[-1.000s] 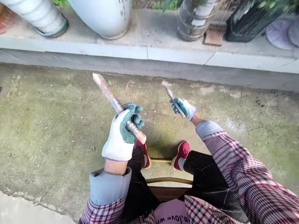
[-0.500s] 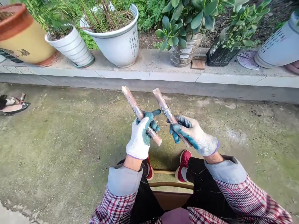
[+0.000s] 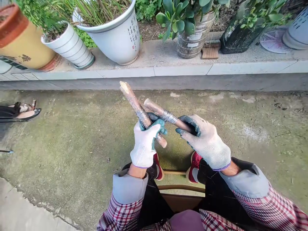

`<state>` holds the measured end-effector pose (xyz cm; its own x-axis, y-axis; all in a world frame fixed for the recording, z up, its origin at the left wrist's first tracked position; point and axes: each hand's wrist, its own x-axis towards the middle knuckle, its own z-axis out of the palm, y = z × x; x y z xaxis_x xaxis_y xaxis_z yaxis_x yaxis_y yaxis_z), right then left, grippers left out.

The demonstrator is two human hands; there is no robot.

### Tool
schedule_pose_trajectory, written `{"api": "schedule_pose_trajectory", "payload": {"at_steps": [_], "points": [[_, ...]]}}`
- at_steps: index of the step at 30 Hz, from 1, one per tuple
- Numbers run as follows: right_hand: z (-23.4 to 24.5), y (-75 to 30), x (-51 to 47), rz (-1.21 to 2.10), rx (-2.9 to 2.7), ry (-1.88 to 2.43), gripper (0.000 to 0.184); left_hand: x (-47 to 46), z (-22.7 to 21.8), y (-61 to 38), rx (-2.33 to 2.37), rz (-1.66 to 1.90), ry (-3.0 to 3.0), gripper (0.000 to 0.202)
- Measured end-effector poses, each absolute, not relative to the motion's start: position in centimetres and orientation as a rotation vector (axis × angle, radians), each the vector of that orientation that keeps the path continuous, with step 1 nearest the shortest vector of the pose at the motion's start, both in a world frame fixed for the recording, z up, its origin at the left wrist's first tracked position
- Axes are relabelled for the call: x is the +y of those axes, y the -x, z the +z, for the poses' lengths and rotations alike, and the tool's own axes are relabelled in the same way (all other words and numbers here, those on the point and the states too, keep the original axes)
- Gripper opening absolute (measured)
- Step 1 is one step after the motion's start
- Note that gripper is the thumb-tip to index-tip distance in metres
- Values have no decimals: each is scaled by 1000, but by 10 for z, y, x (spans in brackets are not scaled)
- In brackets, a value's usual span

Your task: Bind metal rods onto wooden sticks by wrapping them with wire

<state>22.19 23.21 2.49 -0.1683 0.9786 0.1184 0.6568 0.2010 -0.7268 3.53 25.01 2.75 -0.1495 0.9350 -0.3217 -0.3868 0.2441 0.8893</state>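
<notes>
Two checked sleeves [image 3: 122, 208] with grey cuffs [image 3: 130, 187] come nearest to us, either side of a purple top [image 3: 186, 221] and dark trousers [image 3: 154, 202]. Just past them we see both hands, in white gloves with dark green-blue fingers. The left hand [image 3: 144, 141] is closed around one stick [image 3: 130, 96], which slants away to the left, silvery wire wound on it above and below the fist. The right hand [image 3: 204, 139] grips the near end of a second stick [image 3: 154, 107], also wire-wound, its far end pointing toward the first; we cannot tell whether it touches the left fingers. Below the hands, red shoes [image 3: 195, 163] stand apart on greenish concrete [image 3: 72, 144]. Farther off, at the left edge, we notice another person's black shoe [image 3: 31, 115]. Beyond runs a pale ledge [image 3: 130, 73], bearing a small wooden piece [image 3: 209, 53] and potted plants, among them a white lettered pot [image 3: 115, 41].
</notes>
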Motion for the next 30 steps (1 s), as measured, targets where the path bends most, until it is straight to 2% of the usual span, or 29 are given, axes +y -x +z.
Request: {"api": "schedule_pose_trajectory", "payload": {"at_steps": [10,15,17,20,25,30], "points": [[29,-225,229,475,-1995,1506,22,252,32,-21,1046,1326,-485,30],[31,-227,225,374,-2065,1531,21,248,41,-19,986,1393,-618,37],[33,-226,225,479,-2058,1523,23,245,43,-19,1021,1400,-681,30],[39,-223,225,832,-1961,1430,30,242,44,-21,1099,1365,-725,21],[46,-220,226,1231,-1774,1291,28,237,44,-24,1064,1222,-738,22],[44,-226,228,1540,-1610,1137,33,234,47,-28,1049,1209,-710,20]]}}
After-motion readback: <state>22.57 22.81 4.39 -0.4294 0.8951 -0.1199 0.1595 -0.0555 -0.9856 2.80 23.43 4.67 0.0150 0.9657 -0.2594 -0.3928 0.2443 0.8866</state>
